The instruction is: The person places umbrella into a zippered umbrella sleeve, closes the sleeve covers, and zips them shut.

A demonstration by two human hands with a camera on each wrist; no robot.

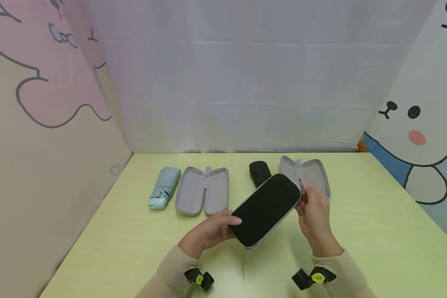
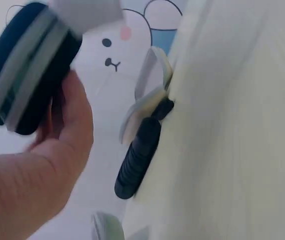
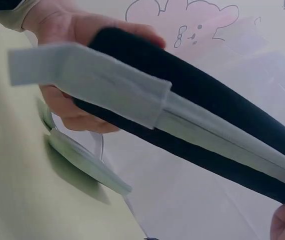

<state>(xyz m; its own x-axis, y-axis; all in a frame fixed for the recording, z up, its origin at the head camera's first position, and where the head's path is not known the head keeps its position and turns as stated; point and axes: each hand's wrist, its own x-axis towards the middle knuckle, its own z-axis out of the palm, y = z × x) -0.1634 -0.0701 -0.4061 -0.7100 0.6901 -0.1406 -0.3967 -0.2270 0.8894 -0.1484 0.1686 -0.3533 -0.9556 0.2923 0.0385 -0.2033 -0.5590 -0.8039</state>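
Observation:
A black zip-up case (image 1: 266, 210) with a light grey zip band is held tilted above the table, shut all round. My left hand (image 1: 217, 229) grips its lower left end, thumb on the black top face and fingers underneath. At the upper right end my right hand (image 1: 314, 217) pinches the edge by the zip, where a small pull sticks up. The right wrist view shows the case's long side, with a pale fabric tab (image 3: 110, 90) at the end near my left hand. In the left wrist view the case end (image 2: 32, 65) rises above my left thumb.
Behind the hands lie a light blue folded umbrella (image 1: 164, 188) and an open grey case (image 1: 217, 192) on the left. A black folded umbrella (image 1: 260, 173) and a second open grey case (image 1: 314, 174) lie to the right. A white sheet (image 1: 238, 82) hangs behind the pale green table (image 1: 126, 248).

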